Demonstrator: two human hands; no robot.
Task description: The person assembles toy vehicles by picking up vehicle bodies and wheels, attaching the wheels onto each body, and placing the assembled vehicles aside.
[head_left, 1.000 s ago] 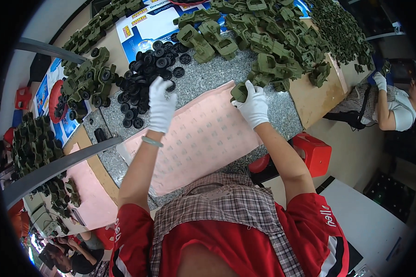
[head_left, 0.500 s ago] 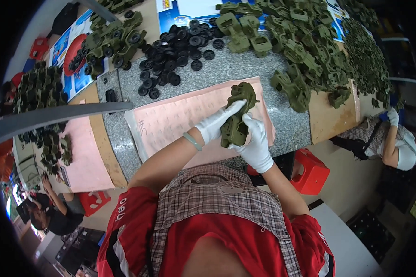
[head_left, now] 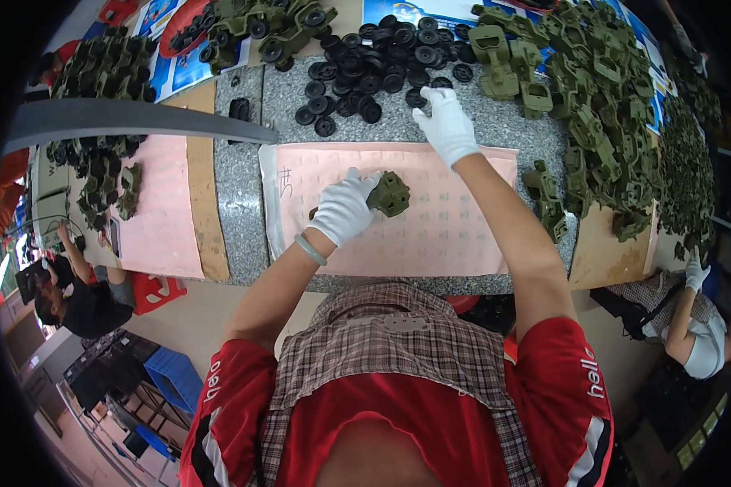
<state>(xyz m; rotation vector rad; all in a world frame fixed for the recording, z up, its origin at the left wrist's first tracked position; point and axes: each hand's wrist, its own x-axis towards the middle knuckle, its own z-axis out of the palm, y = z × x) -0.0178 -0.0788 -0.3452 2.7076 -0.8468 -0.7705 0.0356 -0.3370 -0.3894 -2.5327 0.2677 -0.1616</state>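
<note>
My gloved left hand (head_left: 345,209) is closed around an olive-green plastic toy vehicle body (head_left: 391,196), low over the pink sheet (head_left: 455,243). One end of the body sticks out to the right of my fingers; the rest is mostly hidden under the glove. My gloved right hand (head_left: 447,127) reaches to the near right edge of a heap of black toy wheels (head_left: 374,69). Its thumb and forefinger are apart, close beside a single wheel (head_left: 415,98), and nothing shows held between them.
More green vehicle bodies (head_left: 597,122) are piled at the right. Wheeled ones (head_left: 272,28) stand at the far left beside a red tray (head_left: 183,32). A grey bar (head_left: 146,120) crosses the left side. Co-workers sit at left (head_left: 89,300) and right (head_left: 690,325).
My right hand has let go of the vehicle body and moved up to the wheels. My left hand has brought the body down and turned it over the sheet. The view has shifted.
</note>
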